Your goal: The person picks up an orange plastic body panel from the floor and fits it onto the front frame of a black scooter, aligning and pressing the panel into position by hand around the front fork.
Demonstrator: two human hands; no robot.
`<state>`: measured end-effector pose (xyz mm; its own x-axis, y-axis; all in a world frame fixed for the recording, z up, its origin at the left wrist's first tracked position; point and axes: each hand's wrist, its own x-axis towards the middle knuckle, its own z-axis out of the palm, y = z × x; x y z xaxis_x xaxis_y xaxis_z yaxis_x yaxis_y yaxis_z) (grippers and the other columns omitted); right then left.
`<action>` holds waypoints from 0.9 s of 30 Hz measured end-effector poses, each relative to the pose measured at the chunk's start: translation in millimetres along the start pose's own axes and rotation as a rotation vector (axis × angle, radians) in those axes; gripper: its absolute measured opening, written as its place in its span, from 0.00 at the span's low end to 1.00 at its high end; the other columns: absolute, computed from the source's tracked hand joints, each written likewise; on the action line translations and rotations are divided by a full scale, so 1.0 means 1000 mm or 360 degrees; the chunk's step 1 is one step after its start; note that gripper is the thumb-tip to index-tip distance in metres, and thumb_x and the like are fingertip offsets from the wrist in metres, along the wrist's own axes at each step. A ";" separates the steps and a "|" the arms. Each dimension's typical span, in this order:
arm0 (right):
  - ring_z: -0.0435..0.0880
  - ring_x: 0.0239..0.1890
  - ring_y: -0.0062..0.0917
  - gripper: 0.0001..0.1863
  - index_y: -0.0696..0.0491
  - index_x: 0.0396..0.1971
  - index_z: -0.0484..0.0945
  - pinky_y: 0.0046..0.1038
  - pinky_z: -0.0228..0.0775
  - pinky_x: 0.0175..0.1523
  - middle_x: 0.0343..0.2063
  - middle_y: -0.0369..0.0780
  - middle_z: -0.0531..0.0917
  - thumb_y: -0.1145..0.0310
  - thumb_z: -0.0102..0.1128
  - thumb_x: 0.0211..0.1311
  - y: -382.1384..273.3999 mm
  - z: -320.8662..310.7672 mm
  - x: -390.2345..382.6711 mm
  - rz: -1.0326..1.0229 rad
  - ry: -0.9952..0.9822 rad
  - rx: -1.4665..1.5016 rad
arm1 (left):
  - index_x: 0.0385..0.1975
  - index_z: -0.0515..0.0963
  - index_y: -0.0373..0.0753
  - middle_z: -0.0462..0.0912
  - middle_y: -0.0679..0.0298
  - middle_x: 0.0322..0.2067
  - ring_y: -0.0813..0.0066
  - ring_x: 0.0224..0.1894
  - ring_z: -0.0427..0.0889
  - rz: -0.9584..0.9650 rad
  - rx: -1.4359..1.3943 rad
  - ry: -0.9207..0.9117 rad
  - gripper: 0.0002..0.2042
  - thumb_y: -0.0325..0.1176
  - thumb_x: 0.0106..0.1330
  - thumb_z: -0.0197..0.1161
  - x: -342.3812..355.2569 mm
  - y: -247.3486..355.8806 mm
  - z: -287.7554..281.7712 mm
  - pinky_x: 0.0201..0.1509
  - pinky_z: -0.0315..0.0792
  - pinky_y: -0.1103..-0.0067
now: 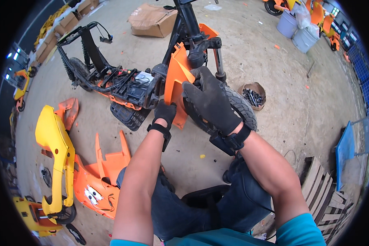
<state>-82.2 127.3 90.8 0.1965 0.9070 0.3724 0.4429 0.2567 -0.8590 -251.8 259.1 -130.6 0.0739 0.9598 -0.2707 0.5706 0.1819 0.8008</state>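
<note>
Orange panel at scooter front; our left hand wraps fingers round edge, right hand curls fingers, hold unclear; scooter middle uncovered, orange shell on floor.

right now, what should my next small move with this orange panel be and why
Perhaps steady the orange panel with your left hand and tilt it slightly to check its fit: the left hand grips its lower left edge, the right hand is at its right side, and it stands close to the black steering column.
</note>
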 end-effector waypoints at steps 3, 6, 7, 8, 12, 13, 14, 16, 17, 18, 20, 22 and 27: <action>0.78 0.31 0.21 0.18 0.61 0.48 0.72 0.28 0.70 0.39 0.29 0.41 0.79 0.65 0.60 0.65 0.002 -0.003 -0.002 0.0067 -0.0064 0.0084 | 0.50 0.77 0.34 0.82 0.42 0.46 0.42 0.51 0.80 0.0037 -0.0059 0.0015 0.22 0.42 0.60 0.65 -0.006 0.002 0.004 0.53 0.75 0.61; 0.77 0.31 0.21 0.17 0.60 0.48 0.71 0.27 0.70 0.39 0.28 0.40 0.78 0.66 0.60 0.65 -0.003 -0.004 -0.006 0.0088 -0.0111 0.0060 | 0.49 0.77 0.34 0.83 0.42 0.44 0.43 0.50 0.81 0.0040 -0.0162 0.0019 0.21 0.41 0.60 0.65 -0.011 0.002 0.001 0.51 0.76 0.62; 0.79 0.31 0.28 0.17 0.60 0.47 0.71 0.31 0.71 0.40 0.28 0.43 0.78 0.66 0.60 0.65 -0.001 -0.003 -0.005 0.0103 -0.0114 0.0144 | 0.50 0.77 0.33 0.83 0.43 0.44 0.44 0.49 0.82 0.0020 -0.0168 0.0018 0.21 0.41 0.61 0.65 -0.014 0.004 0.000 0.50 0.76 0.62; 0.80 0.32 0.34 0.16 0.59 0.46 0.70 0.34 0.71 0.40 0.28 0.46 0.78 0.65 0.60 0.65 0.003 -0.001 -0.003 0.0119 -0.0115 0.0226 | 0.50 0.76 0.33 0.83 0.43 0.44 0.44 0.49 0.82 0.0000 -0.0175 0.0017 0.21 0.40 0.61 0.65 -0.017 0.006 -0.001 0.50 0.76 0.62; 0.80 0.32 0.37 0.17 0.59 0.47 0.70 0.36 0.72 0.39 0.29 0.47 0.78 0.65 0.60 0.65 0.007 -0.003 0.003 -0.0311 -0.0019 -0.0059 | 0.50 0.75 0.31 0.84 0.47 0.38 0.54 0.37 0.86 -0.0036 -0.0300 0.0059 0.21 0.39 0.63 0.64 -0.033 0.022 -0.002 0.40 0.77 0.67; 0.80 0.32 0.33 0.17 0.59 0.48 0.70 0.33 0.72 0.39 0.29 0.45 0.78 0.66 0.60 0.65 0.007 -0.004 0.002 -0.0323 -0.0010 -0.0109 | 0.51 0.74 0.30 0.84 0.48 0.37 0.58 0.34 0.85 -0.0041 -0.0353 0.0039 0.21 0.39 0.64 0.63 -0.040 0.032 -0.004 0.37 0.77 0.68; 0.79 0.31 0.25 0.17 0.59 0.50 0.70 0.29 0.71 0.39 0.29 0.42 0.78 0.66 0.59 0.66 0.005 -0.002 -0.001 -0.0139 -0.0036 -0.0050 | 0.51 0.74 0.30 0.84 0.50 0.36 0.62 0.30 0.85 -0.0046 -0.0405 0.0019 0.20 0.38 0.65 0.63 -0.044 0.038 -0.004 0.34 0.77 0.70; 0.78 0.31 0.17 0.18 0.60 0.52 0.69 0.24 0.71 0.38 0.30 0.39 0.78 0.67 0.58 0.67 -0.002 0.002 -0.002 0.0071 -0.0097 0.0100 | 0.51 0.74 0.31 0.83 0.54 0.34 0.67 0.27 0.83 0.0082 -0.0533 0.0015 0.19 0.37 0.66 0.62 -0.036 0.020 -0.012 0.31 0.76 0.73; 0.78 0.31 0.17 0.19 0.60 0.52 0.69 0.23 0.71 0.39 0.30 0.39 0.78 0.67 0.59 0.67 -0.005 0.002 -0.001 0.0107 -0.0125 0.0174 | 0.51 0.74 0.31 0.82 0.56 0.33 0.70 0.25 0.82 0.0149 -0.0600 0.0007 0.18 0.37 0.67 0.62 -0.029 0.011 -0.013 0.29 0.75 0.74; 0.77 0.31 0.17 0.19 0.61 0.52 0.69 0.22 0.71 0.39 0.30 0.38 0.78 0.66 0.59 0.67 0.000 -0.003 -0.003 0.0167 -0.0140 0.0219 | 0.52 0.74 0.32 0.82 0.57 0.33 0.71 0.25 0.81 -0.0022 -0.0622 0.0030 0.18 0.36 0.68 0.61 -0.041 0.030 -0.008 0.30 0.76 0.75; 0.77 0.31 0.17 0.20 0.62 0.52 0.69 0.22 0.71 0.39 0.30 0.39 0.79 0.66 0.59 0.67 0.008 -0.009 -0.004 0.0089 -0.0134 0.0321 | 0.55 0.72 0.34 0.80 0.57 0.43 0.68 0.39 0.82 -0.0108 -0.0547 -0.0036 0.17 0.37 0.71 0.59 -0.059 0.054 -0.013 0.37 0.79 0.74; 0.79 0.33 0.23 0.19 0.61 0.51 0.69 0.26 0.72 0.40 0.30 0.41 0.79 0.66 0.59 0.66 0.009 -0.007 -0.005 0.0080 -0.0137 0.0477 | 0.54 0.72 0.34 0.80 0.57 0.44 0.67 0.39 0.82 -0.0091 -0.0551 0.0022 0.17 0.37 0.71 0.59 -0.065 0.056 -0.015 0.37 0.80 0.74; 0.82 0.38 0.37 0.15 0.58 0.48 0.72 0.34 0.74 0.44 0.30 0.44 0.80 0.69 0.59 0.64 0.024 0.017 -0.027 -0.0011 -0.0250 -0.0040 | 0.50 0.74 0.29 0.82 0.55 0.36 0.68 0.30 0.82 0.0157 -0.0659 -0.0017 0.18 0.36 0.68 0.62 -0.048 0.032 -0.020 0.32 0.78 0.74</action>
<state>-91.9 114.9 53.6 0.0553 0.9468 0.3169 0.4658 0.2563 -0.8470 -253.5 222.9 -81.6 0.1212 0.9750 -0.1860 0.1838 0.1621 0.9695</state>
